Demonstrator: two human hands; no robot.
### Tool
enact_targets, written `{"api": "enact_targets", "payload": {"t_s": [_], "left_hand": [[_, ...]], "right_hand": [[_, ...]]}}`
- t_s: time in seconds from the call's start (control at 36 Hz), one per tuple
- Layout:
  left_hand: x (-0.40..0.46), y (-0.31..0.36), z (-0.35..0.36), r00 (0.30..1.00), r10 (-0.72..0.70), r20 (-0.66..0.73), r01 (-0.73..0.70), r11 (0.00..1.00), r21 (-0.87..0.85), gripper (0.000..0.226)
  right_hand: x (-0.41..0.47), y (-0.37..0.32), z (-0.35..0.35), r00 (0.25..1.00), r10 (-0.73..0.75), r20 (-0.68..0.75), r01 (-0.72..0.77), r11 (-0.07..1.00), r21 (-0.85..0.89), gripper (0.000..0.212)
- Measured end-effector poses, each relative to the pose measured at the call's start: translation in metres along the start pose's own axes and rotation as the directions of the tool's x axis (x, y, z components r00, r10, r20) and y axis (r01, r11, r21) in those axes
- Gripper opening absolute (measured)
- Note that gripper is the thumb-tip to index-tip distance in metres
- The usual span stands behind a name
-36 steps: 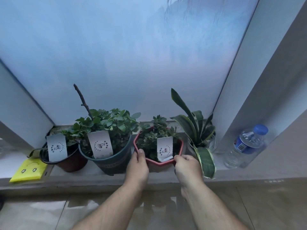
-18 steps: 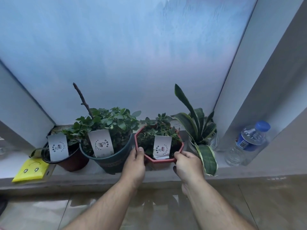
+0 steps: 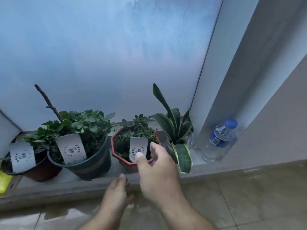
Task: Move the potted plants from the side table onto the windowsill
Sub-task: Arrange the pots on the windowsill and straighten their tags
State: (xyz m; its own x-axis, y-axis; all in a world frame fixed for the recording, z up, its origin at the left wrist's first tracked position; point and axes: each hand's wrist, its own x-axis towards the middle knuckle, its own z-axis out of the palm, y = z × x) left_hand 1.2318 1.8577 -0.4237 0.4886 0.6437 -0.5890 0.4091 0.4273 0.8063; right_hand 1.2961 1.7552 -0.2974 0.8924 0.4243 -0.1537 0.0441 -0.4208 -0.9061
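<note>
Several potted plants stand in a row on the windowsill (image 3: pixel 69 177). From left to right they are a dark brown pot (image 3: pixel 41 172), a dark green pot (image 3: pixel 93 163) with a leafy plant, a red octagonal pot (image 3: pixel 115 152) and a striped snake plant (image 3: pixel 172 123). A white label card (image 3: pixel 137 144) stands in the red pot. My right hand (image 3: pixel 157 171) reaches over that pot's front rim, with the thumb on the card and the fingers just behind it. My left hand (image 3: pixel 116 191) hangs below the sill edge, holding nothing, fingers loosely apart.
A clear water bottle (image 3: pixel 219 140) with a blue cap stands in the right corner by the window frame. A yellow object (image 3: pixel 3 181) lies at the far left of the sill. Frosted glass rises behind the pots, and tiled floor lies below.
Both hands have let go of the red pot, which now rests on the sill. My left hand dropped back below the edge. My right hand moved up to the label card.
</note>
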Motion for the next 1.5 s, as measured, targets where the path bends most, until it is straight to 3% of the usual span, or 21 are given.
{"api": "enact_targets", "payload": {"t_s": [0.08,0.14,0.19,0.31,0.44,0.56,0.64,0.69,0.78,0.86,0.92,1.0,1.08,1.22,1.31,1.36,1.5], "left_hand": [[-0.016,-0.015,0.017,0.995,0.036,0.088,-0.047,0.991,0.124,0.018],[-0.022,-0.013,0.030,0.977,0.135,0.166,-0.172,0.959,0.226,0.015],[-0.025,-0.001,0.048,0.950,0.196,0.242,-0.257,0.932,0.255,0.023],[-0.027,0.021,0.083,0.907,0.256,0.335,-0.371,0.862,0.346,0.043],[-0.024,0.034,0.117,0.905,0.291,0.309,-0.387,0.866,0.318,0.056],[-0.016,0.043,0.132,0.875,0.319,0.364,-0.423,0.870,0.254,0.066],[-0.009,0.043,0.132,0.857,0.349,0.379,-0.477,0.814,0.332,0.070],[-0.003,0.042,0.129,0.875,0.354,0.331,-0.468,0.795,0.386,0.070],[-0.002,0.047,0.128,0.921,0.279,0.272,-0.377,0.816,0.439,0.041],[-0.004,0.041,0.129,0.934,0.271,0.234,-0.353,0.811,0.467,0.045],[-0.011,0.035,0.133,0.940,0.272,0.208,-0.339,0.822,0.457,0.044],[-0.020,0.029,0.137,0.966,0.160,0.202,-0.235,0.871,0.432,0.047],[-0.022,0.036,0.140,0.971,0.135,0.198,-0.209,0.880,0.427,0.054],[-0.025,0.045,0.137,0.952,0.203,0.231,-0.284,0.865,0.413,0.043],[-0.023,0.051,0.137,0.940,0.211,0.267,-0.308,0.863,0.401,0.022],[-0.024,0.057,0.139,0.932,0.223,0.286,-0.324,0.866,0.380,0.022],[-0.032,0.055,0.147,0.947,0.259,0.189,-0.304,0.911,0.277,0.021]], "right_hand": [[0.012,-0.014,-0.042,0.971,-0.137,-0.195,0.153,0.986,0.072,0.020],[0.037,-0.004,-0.070,0.917,-0.111,-0.383,0.164,0.980,0.109,0.028],[0.062,0.018,-0.091,0.885,-0.015,-0.465,0.083,0.989,0.126,0.031],[0.098,0.080,-0.101,0.928,0.174,-0.330,-0.114,0.974,0.194,0.035],[0.120,0.121,-0.088,0.959,0.209,-0.192,-0.159,0.956,0.248,0.027],[0.129,0.129,-0.081,0.959,0.272,-0.085,-0.225,0.905,0.361,0.051],[0.140,0.150,-0.075,0.964,0.264,-0.024,-0.231,0.883,0.407,0.066],[0.130,0.135,-0.076,0.959,0.279,-0.047,-0.242,0.895,0.374,0.063],[0.117,0.122,-0.082,0.961,0.233,-0.152,-0.206,0.963,0.171,0.051],[0.114,0.118,-0.083,0.964,0.181,-0.195,-0.174,0.983,0.054,0.042],[0.119,0.119,-0.079,0.972,0.179,-0.154,-0.162,0.980,0.117,0.034],[0.124,0.121,-0.070,0.979,0.188,-0.073,-0.161,0.946,0.280,0.051],[0.127,0.129,-0.063,0.981,0.192,-0.039,-0.166,0.918,0.361,0.053],[0.118,0.117,-0.073,0.967,0.223,-0.121,-0.184,0.944,0.275,0.040],[0.115,0.115,-0.076,0.956,0.234,-0.177,-0.193,0.957,0.218,0.036],[0.115,0.114,-0.079,0.948,0.244,-0.206,-0.201,0.957,0.209,0.036],[0.114,0.111,-0.078,0.951,0.259,-0.169,-0.207,0.939,0.274,0.032]]}}
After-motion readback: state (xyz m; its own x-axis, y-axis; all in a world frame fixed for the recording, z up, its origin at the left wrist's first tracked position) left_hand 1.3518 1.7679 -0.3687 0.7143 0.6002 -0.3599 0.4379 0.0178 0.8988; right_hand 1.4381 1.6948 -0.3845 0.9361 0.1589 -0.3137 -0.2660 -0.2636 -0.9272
